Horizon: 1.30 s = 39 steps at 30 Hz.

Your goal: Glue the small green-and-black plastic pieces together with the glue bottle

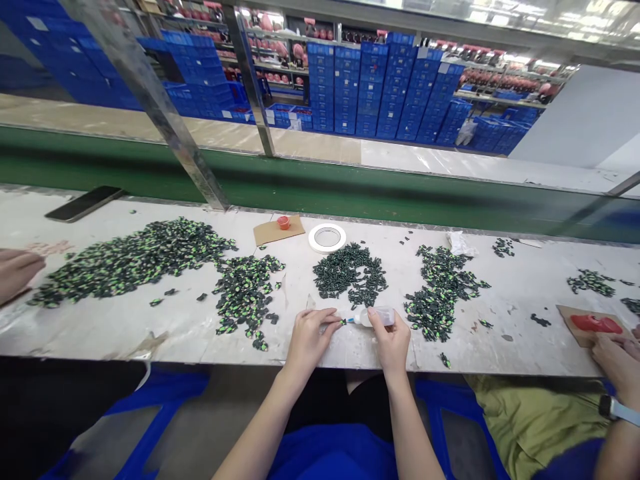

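Observation:
My left hand pinches a small dark green-and-black part between thumb and fingertips. In my right hand is a clear squeeze bottle, lying nearly level, its thin blue nozzle tip pointing left at the small part. The tip is at or very near the part; touching or apart I cannot tell. Just beyond both hands lies a pile of plain dark pieces. Piles of black pieces with bright green marks flank them, one on the left and one on the right.
A roll of white tape and cardboard with a red cup lie at the back. A bigger pile and a phone are farther left. Co-workers' hands show at left and right, the latter beside cardboard with red paste.

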Available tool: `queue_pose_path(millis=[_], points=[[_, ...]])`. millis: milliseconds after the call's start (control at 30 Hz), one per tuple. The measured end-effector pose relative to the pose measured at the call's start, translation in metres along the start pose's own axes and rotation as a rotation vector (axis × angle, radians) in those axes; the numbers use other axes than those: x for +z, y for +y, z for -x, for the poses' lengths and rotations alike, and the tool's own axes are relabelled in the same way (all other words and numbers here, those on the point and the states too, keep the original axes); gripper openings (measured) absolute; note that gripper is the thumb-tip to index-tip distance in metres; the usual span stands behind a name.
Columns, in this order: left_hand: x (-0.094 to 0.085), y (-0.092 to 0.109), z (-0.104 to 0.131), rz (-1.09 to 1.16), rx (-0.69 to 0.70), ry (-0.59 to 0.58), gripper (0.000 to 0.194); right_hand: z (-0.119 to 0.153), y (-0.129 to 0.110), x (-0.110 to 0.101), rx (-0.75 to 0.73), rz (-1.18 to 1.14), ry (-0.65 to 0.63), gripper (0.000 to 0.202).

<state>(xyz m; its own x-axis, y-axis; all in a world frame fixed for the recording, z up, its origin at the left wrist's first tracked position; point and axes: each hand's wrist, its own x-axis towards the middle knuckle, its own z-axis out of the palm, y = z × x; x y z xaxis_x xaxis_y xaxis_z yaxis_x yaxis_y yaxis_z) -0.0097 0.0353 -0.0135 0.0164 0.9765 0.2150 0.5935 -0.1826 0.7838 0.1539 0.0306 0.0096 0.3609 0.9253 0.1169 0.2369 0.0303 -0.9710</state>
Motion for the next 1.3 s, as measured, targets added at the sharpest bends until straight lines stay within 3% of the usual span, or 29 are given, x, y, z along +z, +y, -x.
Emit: queue_pose_path(millis=[133,367,633,700,767,833,900,967,1033,1167,1300], points=[[0.001,-0.001,0.000,-0.003,-0.008,0.005,0.014,0.000,0.003,-0.002,0.005,-0.034,0.052,0.037],[-0.001,0.003,-0.001,0.026,-0.020,-0.009,0.021,-0.011,0.009,-0.019,0.006,-0.224,0.282,0.039],[-0.001,0.003,-0.001,-0.046,0.053,-0.020,0.018,-0.039,0.014,-0.020,-0.017,-0.075,0.224,0.052],[0.000,0.002,-0.001,-0.069,0.070,-0.008,0.013,-0.038,0.012,-0.019,-0.061,-0.033,0.231,0.058],[0.001,0.002,0.000,-0.073,0.079,-0.002,0.010,-0.031,0.009,-0.017,-0.168,0.086,0.349,0.061],[0.002,0.001,0.000,-0.057,0.085,0.004,0.010,-0.020,0.004,-0.014,-0.304,0.226,0.444,0.047],[0.002,0.000,-0.001,-0.013,0.088,0.013,0.011,-0.010,0.001,-0.006,-0.404,0.303,0.333,0.026],[-0.001,0.000,0.000,0.043,0.077,0.024,0.011,-0.004,0.001,0.004,-0.418,0.352,0.132,0.024],[-0.005,0.002,0.001,0.088,0.054,0.035,0.011,-0.004,0.004,0.015,-0.370,0.430,0.012,0.025],[-0.014,0.004,0.005,0.125,0.011,0.071,0.012,-0.009,0.009,0.030,-0.279,0.584,-0.073,0.019],[-0.017,0.006,0.007,0.155,-0.023,0.091,0.012,-0.009,0.010,0.029,-0.272,0.613,-0.114,0.018]])
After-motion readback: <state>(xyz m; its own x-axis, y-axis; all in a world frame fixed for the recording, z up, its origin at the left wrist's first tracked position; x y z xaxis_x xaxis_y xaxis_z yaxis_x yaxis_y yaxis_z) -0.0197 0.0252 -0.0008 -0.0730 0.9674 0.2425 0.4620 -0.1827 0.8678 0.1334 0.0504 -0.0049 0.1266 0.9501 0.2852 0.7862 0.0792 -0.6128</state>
